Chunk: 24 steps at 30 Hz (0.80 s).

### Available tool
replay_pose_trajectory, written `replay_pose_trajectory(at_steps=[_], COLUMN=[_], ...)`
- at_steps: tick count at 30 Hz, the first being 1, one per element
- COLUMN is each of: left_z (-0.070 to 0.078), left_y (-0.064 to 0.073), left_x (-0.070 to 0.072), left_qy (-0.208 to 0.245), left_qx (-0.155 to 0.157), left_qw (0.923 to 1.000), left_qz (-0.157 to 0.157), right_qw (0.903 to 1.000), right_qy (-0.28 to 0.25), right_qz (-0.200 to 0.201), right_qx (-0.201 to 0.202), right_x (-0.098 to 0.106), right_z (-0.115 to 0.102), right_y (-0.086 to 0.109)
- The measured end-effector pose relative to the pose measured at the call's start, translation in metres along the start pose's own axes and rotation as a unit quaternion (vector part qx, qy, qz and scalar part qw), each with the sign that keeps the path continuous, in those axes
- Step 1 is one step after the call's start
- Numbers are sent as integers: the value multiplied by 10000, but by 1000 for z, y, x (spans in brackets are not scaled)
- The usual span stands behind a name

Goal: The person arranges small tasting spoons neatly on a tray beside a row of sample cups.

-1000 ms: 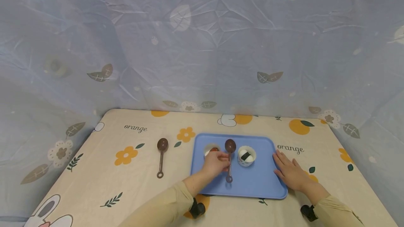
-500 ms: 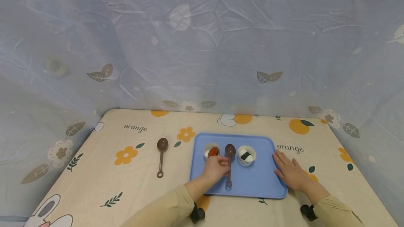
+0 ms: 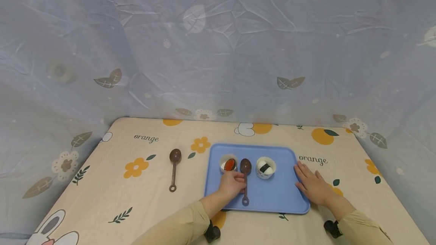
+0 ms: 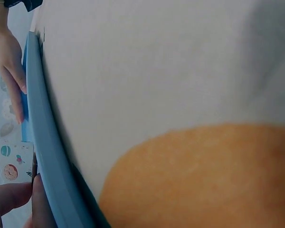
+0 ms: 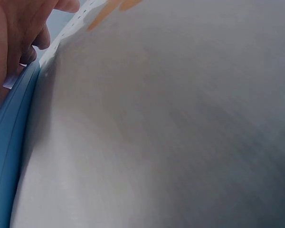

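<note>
Fingers on the left hand (image 3: 231, 183) have got a brown spoon (image 3: 245, 166) pinched by the handle, over the blue tray (image 3: 279, 197); right hand (image 3: 314, 187)'s just palm-down, fingers straight, on the tray's edge.

Tray (image 3: 279, 194) was blue; inner spoon (image 3: 245, 168) brown, outer spoon (image 3: 174, 167) past its left edge likewise. Cup (image 3: 223, 166) near far-left corner was white, piece (image 3: 229, 165) inside red-orange. Rice ball (image 3: 265, 168) toward far edge showed white, 1 black band. Tablecloth (image 3: 102, 184) ran cream, orange-flowered.
</note>
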<state>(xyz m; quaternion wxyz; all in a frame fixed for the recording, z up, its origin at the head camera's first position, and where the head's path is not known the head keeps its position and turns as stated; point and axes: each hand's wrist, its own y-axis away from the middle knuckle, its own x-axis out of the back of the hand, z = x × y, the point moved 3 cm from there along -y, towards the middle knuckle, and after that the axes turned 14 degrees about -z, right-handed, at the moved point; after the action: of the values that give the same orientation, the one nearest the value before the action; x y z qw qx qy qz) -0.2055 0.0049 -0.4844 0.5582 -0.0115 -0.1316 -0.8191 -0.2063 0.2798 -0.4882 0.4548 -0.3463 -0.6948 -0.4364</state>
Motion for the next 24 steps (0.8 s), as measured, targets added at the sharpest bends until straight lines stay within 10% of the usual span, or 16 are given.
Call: replay_pose_trajectory(at_steps=[24], left_z=[10], left_y=[14], left_x=[10], left_qy=[-618], left_qx=[435], left_qw=[9971], left_qz=[-116], right_qw=[10000], right_qy=[-4], right_qz=[59], right_qx=[-35], right_x=[0], right_z=[-1], right_y=[0])
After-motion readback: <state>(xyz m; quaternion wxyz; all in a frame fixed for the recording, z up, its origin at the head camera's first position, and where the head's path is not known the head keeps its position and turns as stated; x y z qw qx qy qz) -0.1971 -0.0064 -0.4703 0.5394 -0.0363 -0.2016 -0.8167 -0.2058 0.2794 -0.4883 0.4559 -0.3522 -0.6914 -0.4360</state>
